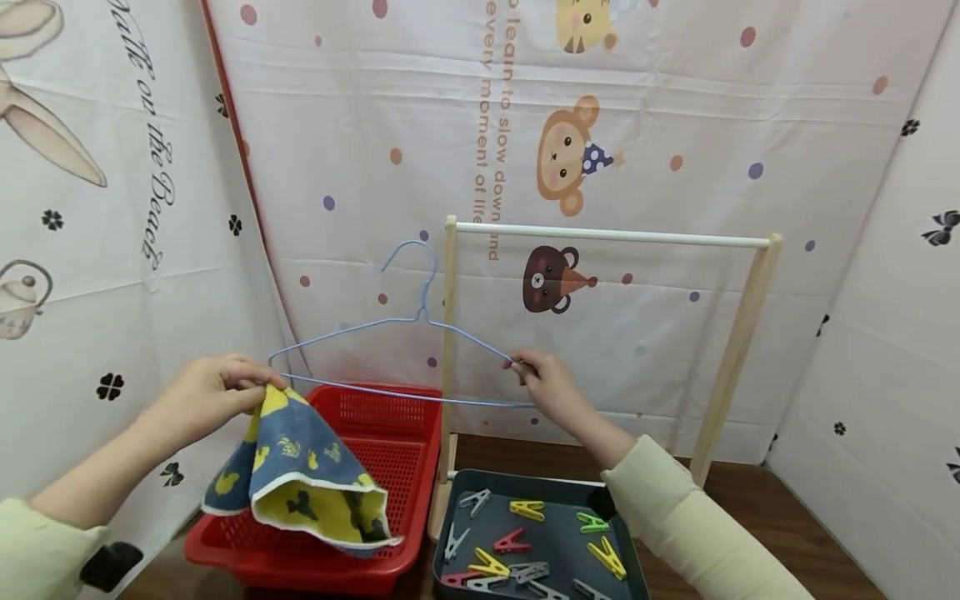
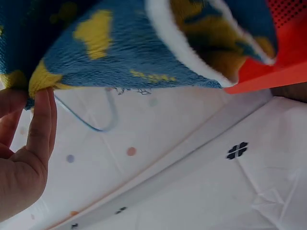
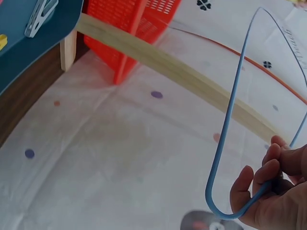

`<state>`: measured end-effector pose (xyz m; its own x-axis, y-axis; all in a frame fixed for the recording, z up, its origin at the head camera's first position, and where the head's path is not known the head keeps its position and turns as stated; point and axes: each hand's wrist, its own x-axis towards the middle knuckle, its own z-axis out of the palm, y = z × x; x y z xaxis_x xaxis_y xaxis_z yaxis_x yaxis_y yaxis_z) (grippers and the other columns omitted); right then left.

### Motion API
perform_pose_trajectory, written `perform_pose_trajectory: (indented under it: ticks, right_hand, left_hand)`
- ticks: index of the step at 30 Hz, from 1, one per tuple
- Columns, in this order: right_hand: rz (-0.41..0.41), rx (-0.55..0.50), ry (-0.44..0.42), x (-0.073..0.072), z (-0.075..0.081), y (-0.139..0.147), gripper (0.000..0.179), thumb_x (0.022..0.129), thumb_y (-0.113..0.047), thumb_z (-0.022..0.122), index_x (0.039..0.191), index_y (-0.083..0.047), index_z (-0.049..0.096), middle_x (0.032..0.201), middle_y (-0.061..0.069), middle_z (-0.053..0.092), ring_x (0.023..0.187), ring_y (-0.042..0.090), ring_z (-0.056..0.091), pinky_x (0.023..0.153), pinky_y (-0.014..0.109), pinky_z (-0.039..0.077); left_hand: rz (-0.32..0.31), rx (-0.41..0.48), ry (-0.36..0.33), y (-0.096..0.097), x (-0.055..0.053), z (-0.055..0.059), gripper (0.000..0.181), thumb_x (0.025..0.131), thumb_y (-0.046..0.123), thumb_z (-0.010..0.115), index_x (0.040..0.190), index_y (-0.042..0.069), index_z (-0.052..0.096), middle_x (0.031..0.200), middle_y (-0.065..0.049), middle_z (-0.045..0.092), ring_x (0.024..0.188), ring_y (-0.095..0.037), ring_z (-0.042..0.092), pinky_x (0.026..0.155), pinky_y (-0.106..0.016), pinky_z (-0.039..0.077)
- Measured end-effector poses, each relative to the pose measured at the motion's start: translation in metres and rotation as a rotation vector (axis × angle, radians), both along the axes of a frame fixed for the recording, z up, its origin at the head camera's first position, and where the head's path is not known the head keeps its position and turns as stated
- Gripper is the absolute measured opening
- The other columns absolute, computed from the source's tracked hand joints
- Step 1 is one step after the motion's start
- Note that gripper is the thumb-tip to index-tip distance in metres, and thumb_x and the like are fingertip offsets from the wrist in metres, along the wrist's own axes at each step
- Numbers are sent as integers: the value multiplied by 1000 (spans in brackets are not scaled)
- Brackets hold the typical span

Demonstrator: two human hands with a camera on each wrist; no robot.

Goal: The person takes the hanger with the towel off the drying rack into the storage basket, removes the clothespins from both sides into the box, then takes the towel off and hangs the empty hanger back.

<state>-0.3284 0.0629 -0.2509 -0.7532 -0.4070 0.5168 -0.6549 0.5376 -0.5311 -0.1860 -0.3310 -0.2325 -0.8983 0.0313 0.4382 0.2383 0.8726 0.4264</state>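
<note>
A blue wire hanger (image 1: 352, 389) is held up with its hook at the top. My right hand (image 1: 551, 392) grips its right end, fingers curled round the wire, as the right wrist view also shows. My left hand (image 1: 213, 392) pinches a blue and yellow patterned towel (image 1: 307, 450) with white edging by its top. The towel hangs down in folds over the red basket (image 1: 427, 467). The left fingertips are beside the hanger's left end; whether they also touch the wire, I cannot tell.
A wooden rack with a white bar (image 1: 615, 236) stands behind the hanger. In front of it, a dark tray (image 1: 555, 492) holds several clothespins (image 1: 527, 509) in yellow, green, red and grey. Both stand on a dark wooden table (image 1: 750, 500). Printed cloth (image 1: 360, 100) hangs around the sides.
</note>
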Motion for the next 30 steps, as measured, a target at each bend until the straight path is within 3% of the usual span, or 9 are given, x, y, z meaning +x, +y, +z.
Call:
perform_pose_trajectory:
  ticks: [3,9,14,18,23,30]
  right_hand:
    - [-30,12,5,7,3,18,21,105,-2,51,108,2,71,82,14,63,67,16,44,60,26,37]
    - [-66,34,-7,22,4,48,21,104,0,51,109,3,71,81,13,61,70,18,47,61,28,38]
    - [-88,40,-8,29,-5,65,20,104,0,53,108,2,72,79,10,61,69,16,47,60,27,39]
    - [-100,40,-16,34,-16,78,20,103,0,53,107,2,73,77,7,60,62,11,41,55,25,37]
    - [-118,47,-42,43,-27,90,19,103,0,54,109,0,72,78,3,58,58,8,37,52,25,36]
    - [-145,46,-24,53,-33,101,19,101,-1,57,108,-3,74,79,1,62,62,5,45,53,24,39]
  left_hand:
    - [13,36,-48,-5,-4,-5,19,96,8,66,108,-1,77,111,-24,71,82,-17,70,66,-23,57]
    - [52,69,-104,-11,-13,-14,23,97,11,64,110,-4,76,109,-26,73,80,-20,73,71,-39,61]
    - [75,84,-119,-8,-27,-18,27,97,13,63,111,-6,75,107,-27,74,80,-21,72,70,-38,60]
    - [56,104,-132,1,-43,-23,26,95,10,62,109,-8,75,105,-28,74,81,-22,72,67,-35,59]
    - [17,33,-138,13,-63,-32,22,90,6,62,102,-3,78,102,-25,75,78,-19,63,65,-30,49]
    - [-118,-63,-189,22,-86,-52,20,82,-5,63,90,-2,80,88,-16,78,70,-12,57,63,-28,47]
